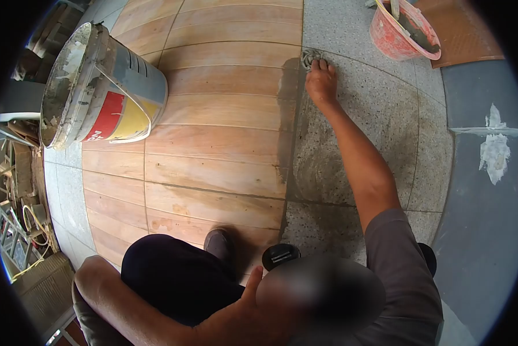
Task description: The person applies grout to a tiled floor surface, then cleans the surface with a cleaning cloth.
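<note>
My right hand (321, 81) reaches far forward, its fingers closed on a grey crumpled cloth (311, 57). The cloth rests on the speckled grey tile (351, 132), beside its seam with the wood-look tiles (218, 138). Smeared grey wet marks cover the speckled tile, and a darker damp strip (287, 109) runs along the edge of the wood-look tiles. Near my body, my left hand (241, 314) is partly hidden by a blurred patch; a thumb points up, and the other fingers do not show clearly.
A large mortar-stained bucket (106, 86) stands at the left. At the upper right, a pink basin (394, 34) holds grey mortar, near a brown sheet (463, 32). A dark shoe (219, 248) is below, and wood scraps (22, 167) lie at the far left.
</note>
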Tool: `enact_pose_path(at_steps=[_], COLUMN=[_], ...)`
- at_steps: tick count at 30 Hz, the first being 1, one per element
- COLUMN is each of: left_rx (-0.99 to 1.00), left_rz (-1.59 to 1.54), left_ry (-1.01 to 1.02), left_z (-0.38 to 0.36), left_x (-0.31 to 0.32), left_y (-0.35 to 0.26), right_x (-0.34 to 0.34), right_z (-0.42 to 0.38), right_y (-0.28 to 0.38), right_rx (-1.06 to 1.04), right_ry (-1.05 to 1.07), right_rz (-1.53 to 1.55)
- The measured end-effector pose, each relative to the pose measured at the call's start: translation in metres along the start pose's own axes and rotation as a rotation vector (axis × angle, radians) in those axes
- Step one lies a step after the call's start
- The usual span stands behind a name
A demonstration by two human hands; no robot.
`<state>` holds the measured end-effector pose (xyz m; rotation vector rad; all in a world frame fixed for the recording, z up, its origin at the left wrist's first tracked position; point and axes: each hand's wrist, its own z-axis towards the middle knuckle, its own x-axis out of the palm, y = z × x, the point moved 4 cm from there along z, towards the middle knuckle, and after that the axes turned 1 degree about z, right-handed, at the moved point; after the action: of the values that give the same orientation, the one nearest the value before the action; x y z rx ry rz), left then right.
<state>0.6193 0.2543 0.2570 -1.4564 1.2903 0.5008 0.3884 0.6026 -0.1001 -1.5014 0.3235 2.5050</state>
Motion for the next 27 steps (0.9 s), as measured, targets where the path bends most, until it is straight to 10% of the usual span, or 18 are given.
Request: enact_pose_path(at_steps=[6, 9, 13, 19, 23, 26, 27], left_rx=[-0.027, -0.040, -0.041, -0.048, -0.040, -0.046, -0.048], left_rz=[-0.062, 0.045, 0.022, 0.017, 0.035, 0.030, 0.016], left_ry=[0.052, -0.248, -0.257, -0.225, -0.237, -0.229, -0.231], left_z=[0.004, 0.006, 0.003, 0.005, 0.003, 0.002, 0.002], left_x=[-0.016, 0.022, 0.024, 0.026, 0.024, 0.027, 0.029], left_y=[0.001, -0.009, -0.012, -0.012, -0.011, -0.012, -0.014], right_x=[-0.022, -0.065, -0.039, 0.004, -0.017, -0.052, -0.048], right_z=[-0.037, -0.026, -0.012, 0.011, -0.009, 0.002, 0.006], right_y=[0.025, 0.001, -0.053, -0.009, 0.008, -0.017, -0.030], right_rx=[-0.289, 0.377, 0.504, -0.039, -0.291, 0.445, 0.444], right_ry=[0.005, 0.661, 0.206, -0.120, -0.011, 0.613, 0.441], right_rz=[0.308, 0.842, 0.674, 0.141, 0.411, 0.722, 0.670])
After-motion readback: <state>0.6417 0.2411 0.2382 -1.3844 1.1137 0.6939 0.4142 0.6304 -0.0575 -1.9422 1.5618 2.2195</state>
